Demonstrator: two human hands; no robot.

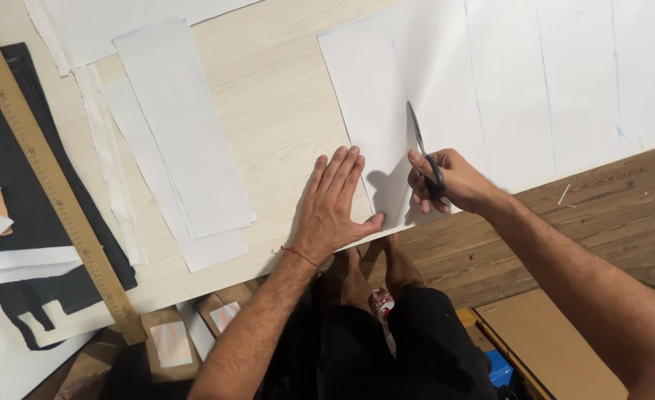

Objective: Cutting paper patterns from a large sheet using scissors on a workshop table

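Right hand [446,181] has a closed grip on the black scissors [422,152], blades running up a pencil line in the white sheet [505,81] straight ahead. Left hand [335,207] lies flat and empty just beside that grip, pinning the narrow strip [368,111] to the table [283,96].

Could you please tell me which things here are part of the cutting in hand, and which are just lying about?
In use:
- scissors in the right hand
- large white sheet, pressed flat by the left hand

Lying about:
- cut white strips
- wooden ruler
- black fabric
- brown packets below the table edge
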